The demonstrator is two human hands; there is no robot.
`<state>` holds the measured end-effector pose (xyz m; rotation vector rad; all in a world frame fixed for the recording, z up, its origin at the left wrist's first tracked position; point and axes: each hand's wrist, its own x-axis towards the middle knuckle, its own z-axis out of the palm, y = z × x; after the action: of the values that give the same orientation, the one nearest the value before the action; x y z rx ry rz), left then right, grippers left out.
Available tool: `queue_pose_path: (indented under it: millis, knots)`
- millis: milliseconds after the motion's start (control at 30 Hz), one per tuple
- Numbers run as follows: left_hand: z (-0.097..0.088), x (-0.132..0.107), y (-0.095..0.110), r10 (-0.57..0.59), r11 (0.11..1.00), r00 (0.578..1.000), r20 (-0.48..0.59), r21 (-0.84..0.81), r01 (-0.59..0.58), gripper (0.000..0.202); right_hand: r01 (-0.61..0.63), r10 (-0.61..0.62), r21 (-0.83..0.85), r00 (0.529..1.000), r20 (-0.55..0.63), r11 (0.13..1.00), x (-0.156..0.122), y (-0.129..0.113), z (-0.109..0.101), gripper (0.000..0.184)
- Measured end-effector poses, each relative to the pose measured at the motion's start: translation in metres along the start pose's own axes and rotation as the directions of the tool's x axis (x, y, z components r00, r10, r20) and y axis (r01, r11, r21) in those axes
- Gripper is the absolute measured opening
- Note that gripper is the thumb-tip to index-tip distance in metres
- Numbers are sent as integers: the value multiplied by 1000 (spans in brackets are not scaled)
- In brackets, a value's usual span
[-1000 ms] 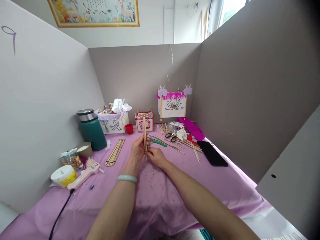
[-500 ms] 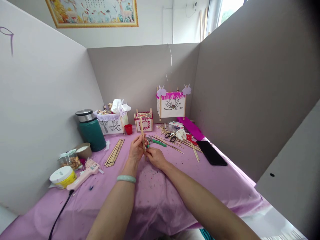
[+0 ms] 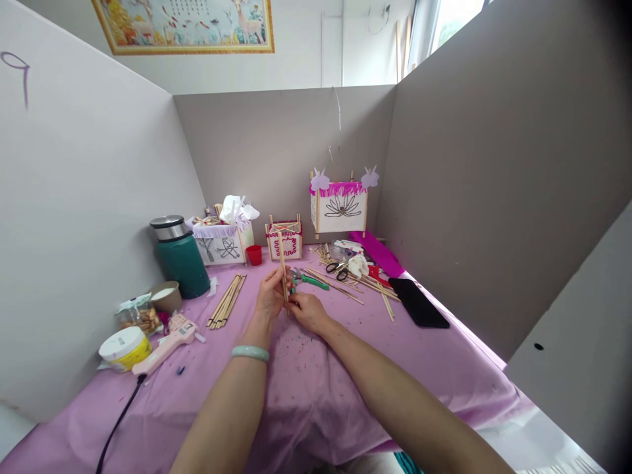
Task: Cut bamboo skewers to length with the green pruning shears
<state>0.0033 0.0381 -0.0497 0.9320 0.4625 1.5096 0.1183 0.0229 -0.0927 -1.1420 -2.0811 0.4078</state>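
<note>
Both my hands hold a thin wooden stick (image 3: 283, 270) upright above the pink-covered table. My left hand (image 3: 270, 294) wraps its fingers around the stick's middle, while my right hand (image 3: 307, 311) pinches near its lower end. Just beyond my hands lie green-handled pruning shears (image 3: 309, 281), not touching either hand. A bundle of similar sticks (image 3: 226, 301) lies to the left of my left hand. A jade bangle (image 3: 250, 353) circles my left wrist.
Paper lanterns with wooden frames (image 3: 338, 210) stand at the back, near a red cup (image 3: 254, 255). To the left are a green flask (image 3: 181, 266) and a pink glue gun (image 3: 165, 345). Scissors (image 3: 334, 268), loose sticks and a black pad (image 3: 419, 303) lie right. Grey partitions wall three sides.
The stick leaned left at its top half a second ago and now stands nearly upright. Both hands keep hold of it.
</note>
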Motion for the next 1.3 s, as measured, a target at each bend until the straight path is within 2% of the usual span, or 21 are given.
queue_pose_path:
  millis: [367,933,1300]
  knots:
    - [1,-1,2,19,1000,1000,2,-24,-19,22,25,-25,19,999,-25,1000,-1,0,1,17]
    - [4,-3,2,37,999,999,-10,6,-37,27,-15,15,5,1000,28,1000,0,-2,-2,19]
    - [7,-5,4,24,1000,1000,-20,-2,-24,24,37,-37,-9,999,37,999,0,-2,1,20]
